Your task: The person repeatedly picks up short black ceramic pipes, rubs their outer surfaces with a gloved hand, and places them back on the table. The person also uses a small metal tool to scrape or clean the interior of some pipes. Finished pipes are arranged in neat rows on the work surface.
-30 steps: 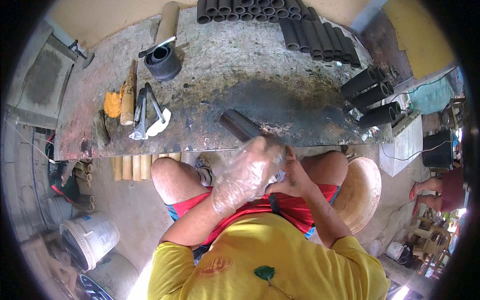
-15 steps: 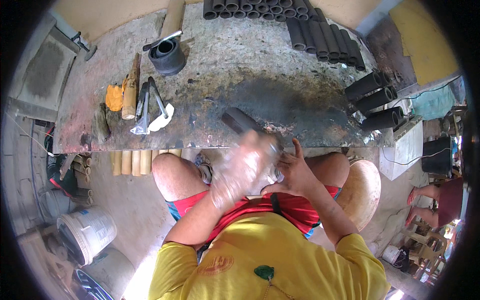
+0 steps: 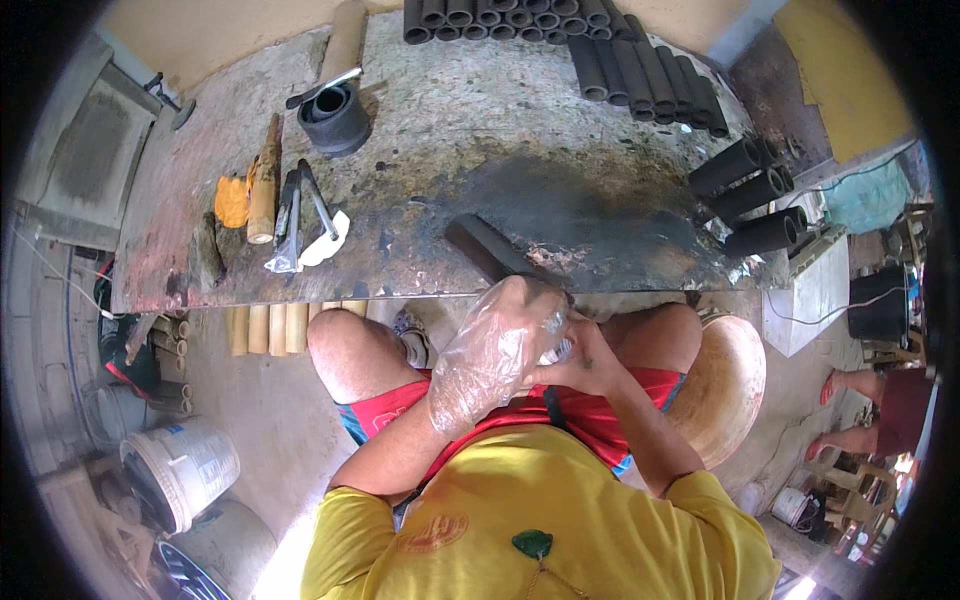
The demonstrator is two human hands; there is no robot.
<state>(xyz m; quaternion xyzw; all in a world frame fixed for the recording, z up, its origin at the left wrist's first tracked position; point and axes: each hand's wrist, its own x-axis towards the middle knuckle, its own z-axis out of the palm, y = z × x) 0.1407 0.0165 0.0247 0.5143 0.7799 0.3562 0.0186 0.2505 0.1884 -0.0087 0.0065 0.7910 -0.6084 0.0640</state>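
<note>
My left hand [image 3: 490, 350], in a clear plastic glove, is wrapped around the near end of a dark charred tube [image 3: 490, 248] that slants from my lap onto the stained workbench [image 3: 420, 190]. My right hand [image 3: 580, 362], bare and smudged, presses against the same end just right of the left hand, pinching something small and pale that I cannot make out. Both hands sit at the bench's front edge, above my knees.
Rows of dark tubes [image 3: 560, 25] lie along the far bench edge and at the right [image 3: 750, 195]. A black pot [image 3: 335, 118], wooden stick [image 3: 263, 180], metal tools [image 3: 300, 210] at left. Bamboo pieces [image 3: 265, 328] and buckets [image 3: 180, 470] below. A person's legs [image 3: 860, 410] at right.
The view has shifted slightly and my hands have stayed joined on the tube's near end, drawn a little closer to my body.
</note>
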